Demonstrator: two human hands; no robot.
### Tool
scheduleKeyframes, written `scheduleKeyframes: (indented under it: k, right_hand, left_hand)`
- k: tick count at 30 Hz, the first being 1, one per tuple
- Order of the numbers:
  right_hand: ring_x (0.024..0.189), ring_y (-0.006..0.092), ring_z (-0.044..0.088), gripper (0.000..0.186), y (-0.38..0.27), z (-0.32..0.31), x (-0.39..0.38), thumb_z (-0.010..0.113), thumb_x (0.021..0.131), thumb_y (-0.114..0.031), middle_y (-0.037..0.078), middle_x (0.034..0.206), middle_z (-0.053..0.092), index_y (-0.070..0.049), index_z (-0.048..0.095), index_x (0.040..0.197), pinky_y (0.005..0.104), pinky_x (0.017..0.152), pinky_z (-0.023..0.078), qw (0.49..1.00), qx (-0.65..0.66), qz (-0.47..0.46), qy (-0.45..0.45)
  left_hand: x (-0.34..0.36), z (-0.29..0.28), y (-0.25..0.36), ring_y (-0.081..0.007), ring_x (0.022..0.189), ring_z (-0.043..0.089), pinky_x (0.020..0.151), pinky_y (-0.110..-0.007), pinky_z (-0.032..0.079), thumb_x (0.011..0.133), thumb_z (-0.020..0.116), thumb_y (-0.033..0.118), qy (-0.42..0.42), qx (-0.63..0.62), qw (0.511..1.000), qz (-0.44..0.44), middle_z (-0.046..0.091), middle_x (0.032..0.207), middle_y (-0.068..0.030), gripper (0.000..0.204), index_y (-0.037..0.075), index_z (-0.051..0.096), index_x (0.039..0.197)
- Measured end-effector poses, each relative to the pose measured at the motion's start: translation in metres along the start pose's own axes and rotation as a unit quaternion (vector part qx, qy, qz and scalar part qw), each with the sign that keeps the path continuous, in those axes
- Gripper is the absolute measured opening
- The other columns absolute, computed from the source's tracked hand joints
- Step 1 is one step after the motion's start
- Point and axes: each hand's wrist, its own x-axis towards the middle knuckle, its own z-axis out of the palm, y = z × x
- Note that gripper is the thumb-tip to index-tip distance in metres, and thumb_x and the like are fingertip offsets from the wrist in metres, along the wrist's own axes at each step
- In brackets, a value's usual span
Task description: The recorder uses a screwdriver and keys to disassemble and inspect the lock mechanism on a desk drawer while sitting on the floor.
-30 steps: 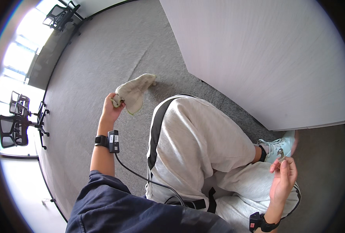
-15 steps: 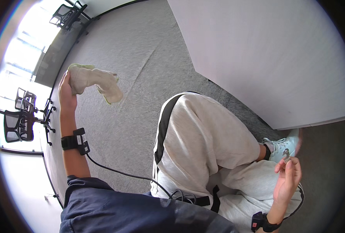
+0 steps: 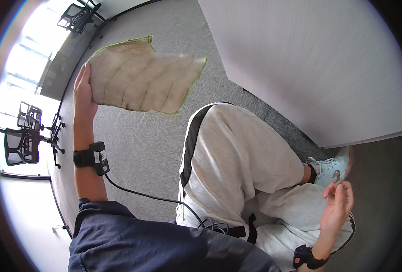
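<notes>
My left hand (image 3: 84,93), at the upper left, is closed on one side of a thin beige-grey cleaning cloth (image 3: 142,77) with a green stitched border. The cloth is spread out in the air over the carpet, with fold creases running across it. At the lower right, my right hand (image 3: 336,206) is raised beside my pale shoe (image 3: 330,170), its fingers curled and the tips close together. Whatever lies between those fingertips is too small to make out.
A large pale panel (image 3: 309,68) stands at the right, its lower edge near my shoe. My bent legs in light grey trousers (image 3: 237,158) fill the middle. A black cable (image 3: 146,194) runs from my left wrist device. Office chairs (image 3: 24,140) stand along the left on grey carpet (image 3: 133,149).
The cloth has gone from a bunched, drooping shape to spread out flat, reaching farther right. My left hand has shifted slightly right; my right hand has barely moved.
</notes>
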Motion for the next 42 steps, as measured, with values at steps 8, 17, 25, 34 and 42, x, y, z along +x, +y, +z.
scheduleKeyframes:
  k: [8, 17, 25, 34, 42]
  right_hand:
    - [0.069, 0.0112, 0.048, 0.017, -0.001, 0.002, 0.001, 0.053, 0.092, -0.018, 0.005, 0.082, 0.055, -0.001, 0.053, 0.089, 0.0247, 0.064, 0.039, 1.000, -0.009, 0.005, -0.007]
    - [0.069, 0.0110, 0.048, 0.017, 0.004, -0.004, 0.004, 0.052, 0.093, -0.018, 0.005, 0.083, 0.056, -0.001, 0.053, 0.090, 0.0244, 0.065, 0.038, 1.000, -0.011, 0.013, -0.007]
    - [0.068, 0.0110, 0.047, 0.017, 0.007, -0.002, 0.006, 0.051, 0.093, -0.018, 0.004, 0.082, 0.056, -0.001, 0.053, 0.091, 0.0243, 0.066, 0.037, 0.999, -0.030, 0.018, 0.014]
    - [0.068, 0.0106, 0.047, 0.018, 0.011, 0.004, 0.003, 0.052, 0.092, -0.019, 0.004, 0.081, 0.055, -0.002, 0.052, 0.090, 0.0243, 0.064, 0.038, 0.998, -0.052, 0.020, -0.016]
    - [0.068, 0.0103, 0.046, 0.018, 0.008, 0.001, 0.007, 0.052, 0.093, -0.019, 0.005, 0.082, 0.056, -0.002, 0.053, 0.091, 0.0238, 0.065, 0.037, 0.999, -0.043, 0.016, -0.009]
  left_hand:
    - [-0.043, -0.063, -0.189, -0.0188, 0.090, 0.057, 0.080, -0.034, 0.049, 0.098, 0.041, 0.030, -0.007, 0.112, 0.957, -0.269, 0.058, 0.106, -0.0114, 0.035, 0.000, 0.052, 0.114]
    - [-0.113, -0.114, -0.266, -0.0157, 0.080, 0.057, 0.069, -0.031, 0.048, 0.090, 0.051, 0.044, -0.044, 0.240, 0.849, -0.469, 0.059, 0.098, -0.0060, 0.046, 0.004, 0.053, 0.113]
    - [-0.137, -0.040, -0.232, -0.0255, 0.092, 0.053, 0.080, -0.036, 0.045, 0.079, 0.069, 0.028, -0.134, 0.480, 0.863, -0.088, 0.057, 0.094, -0.0126, 0.041, 0.000, 0.055, 0.105]
    - [-0.167, 0.030, -0.238, -0.0294, 0.111, 0.048, 0.096, -0.036, 0.038, 0.082, 0.062, 0.011, -0.263, 0.346, 0.900, 0.017, 0.052, 0.118, -0.0119, 0.042, 0.008, 0.050, 0.122]
    - [-0.157, 0.021, -0.278, -0.0148, 0.096, 0.052, 0.087, -0.029, 0.042, 0.090, 0.058, 0.022, 0.183, -0.133, 0.918, -0.326, 0.056, 0.111, -0.0098, 0.047, -0.001, 0.042, 0.126]
